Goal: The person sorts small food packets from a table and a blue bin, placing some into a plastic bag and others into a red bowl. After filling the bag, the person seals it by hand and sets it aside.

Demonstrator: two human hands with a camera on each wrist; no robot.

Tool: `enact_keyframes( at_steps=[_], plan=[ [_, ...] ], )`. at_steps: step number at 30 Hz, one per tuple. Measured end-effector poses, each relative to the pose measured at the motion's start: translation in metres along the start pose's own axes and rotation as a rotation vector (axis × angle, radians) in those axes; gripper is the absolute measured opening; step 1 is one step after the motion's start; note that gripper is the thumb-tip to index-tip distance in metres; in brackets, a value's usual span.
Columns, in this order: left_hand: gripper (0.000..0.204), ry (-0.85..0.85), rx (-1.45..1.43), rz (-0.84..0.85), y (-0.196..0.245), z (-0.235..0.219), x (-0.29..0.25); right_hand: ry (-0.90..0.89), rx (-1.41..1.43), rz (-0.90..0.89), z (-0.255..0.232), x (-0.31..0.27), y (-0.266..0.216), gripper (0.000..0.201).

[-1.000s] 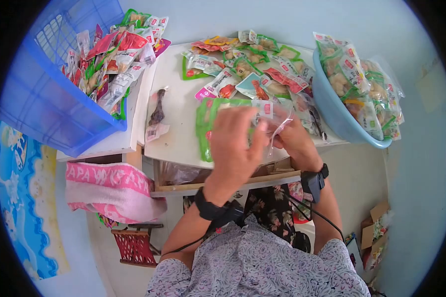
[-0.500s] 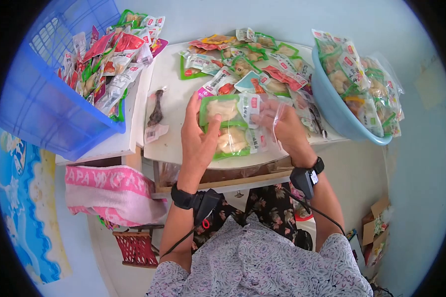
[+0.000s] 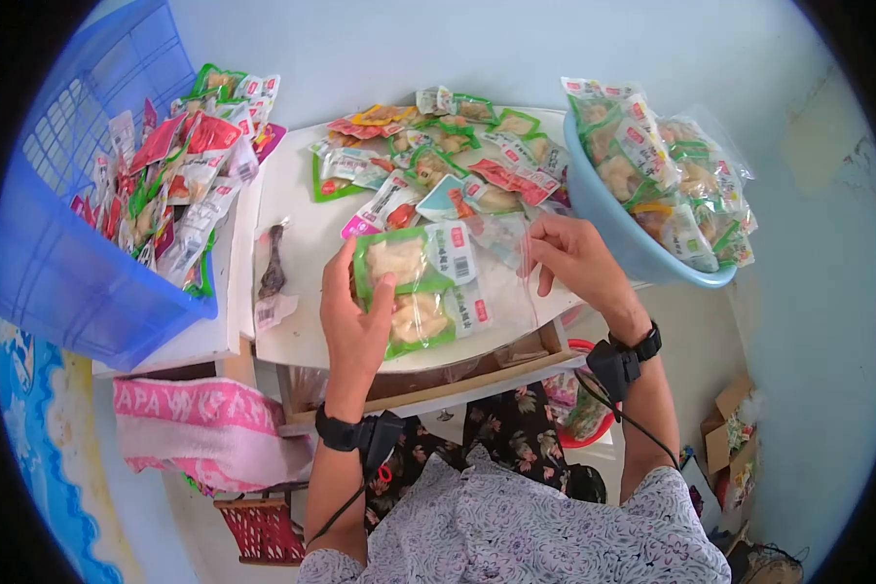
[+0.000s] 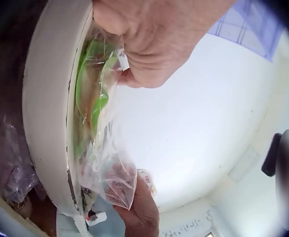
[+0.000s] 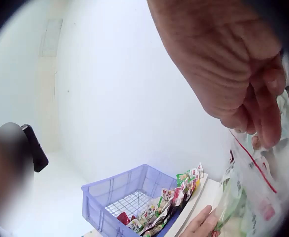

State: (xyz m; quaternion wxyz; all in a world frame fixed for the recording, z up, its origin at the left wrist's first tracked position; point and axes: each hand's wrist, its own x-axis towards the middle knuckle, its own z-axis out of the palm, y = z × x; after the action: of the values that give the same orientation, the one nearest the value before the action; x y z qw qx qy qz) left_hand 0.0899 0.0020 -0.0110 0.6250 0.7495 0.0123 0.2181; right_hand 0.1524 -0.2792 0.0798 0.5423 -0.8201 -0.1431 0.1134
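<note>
A clear zip bag [image 3: 509, 292] lies at the table's front edge, with two green-edged snack packs [image 3: 420, 318] of pale food inside it, one beside the other. My left hand [image 3: 354, 311] grips the bag's left end, thumb on top of the packs. At the bag's other end, my right hand [image 3: 579, 258] pinches the edge of the mouth with bent fingers. A red zip line [image 5: 254, 162] runs just below those fingers in the right wrist view. From the left wrist, the bag's clear corner [image 4: 122, 185] overlaps the right hand.
Several loose snack packs [image 3: 428, 165] are heaped at the table's back. A blue basket [image 3: 88, 263] full of packs stands left; a light blue basin [image 3: 642, 238] with bagged packs stands right. A wrapped dark drumstick [image 3: 273, 263] lies at left. Below is an open drawer [image 3: 438, 384].
My left hand has gone from over the packs to the bag's left end. My right hand has drawn the bag's mouth outward, so the clear part lies more spread out. The head view has shifted.
</note>
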Motion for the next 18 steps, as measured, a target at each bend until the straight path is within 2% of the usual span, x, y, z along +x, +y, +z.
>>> enact_keyframes(
  at_steps=[5, 9, 12, 15, 18],
  plan=[
    [0.055, 0.002, 0.032, -0.016, -0.003, -0.002, 0.0, 0.108, -0.142, -0.085, -0.009, 0.028, -0.011, 0.018],
    [0.053, -0.002, 0.085, 0.064, -0.01, -0.003, 0.001, 0.139, -0.304, -0.091, -0.007, 0.062, -0.018, 0.021],
    [0.052, 0.002, 0.115, 0.128, -0.016, -0.003, 0.001, 0.248, -0.668, -0.273, -0.007, 0.099, -0.014, 0.019],
    [0.052, 0.013, 0.12, 0.142, -0.01, -0.004, 0.0, 0.284, -0.904, -0.271, -0.012, 0.143, -0.014, 0.022],
    [0.053, 0.044, 0.12, 0.205, -0.001, -0.004, 0.0, 0.289, -1.158, -0.162, -0.019, 0.193, -0.015, 0.025]
  ],
)
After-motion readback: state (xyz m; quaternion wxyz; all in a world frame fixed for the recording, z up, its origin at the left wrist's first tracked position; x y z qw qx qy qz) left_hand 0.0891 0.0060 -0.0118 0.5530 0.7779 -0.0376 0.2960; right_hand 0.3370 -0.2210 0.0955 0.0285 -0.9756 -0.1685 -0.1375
